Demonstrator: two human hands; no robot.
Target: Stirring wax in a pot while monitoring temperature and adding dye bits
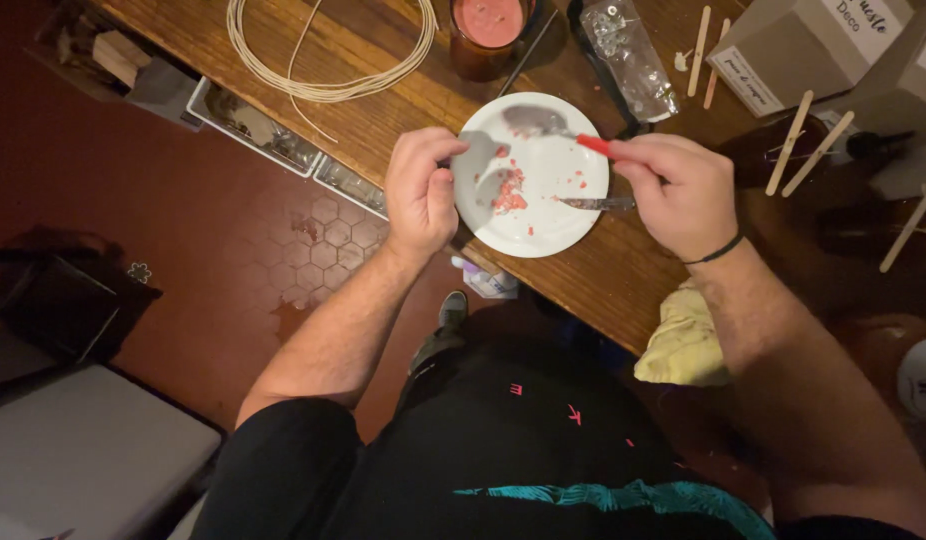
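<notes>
Right hand (678, 190) fingers pinch knife (595, 203); left hand (420, 190) fingers grip plate (543, 225)

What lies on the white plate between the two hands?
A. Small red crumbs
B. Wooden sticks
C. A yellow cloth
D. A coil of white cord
A: small red crumbs are scattered on the white plate, between the left hand at its rim and the right hand; the coil of cord, the wooden sticks and the yellow cloth all lie off the plate.
</notes>
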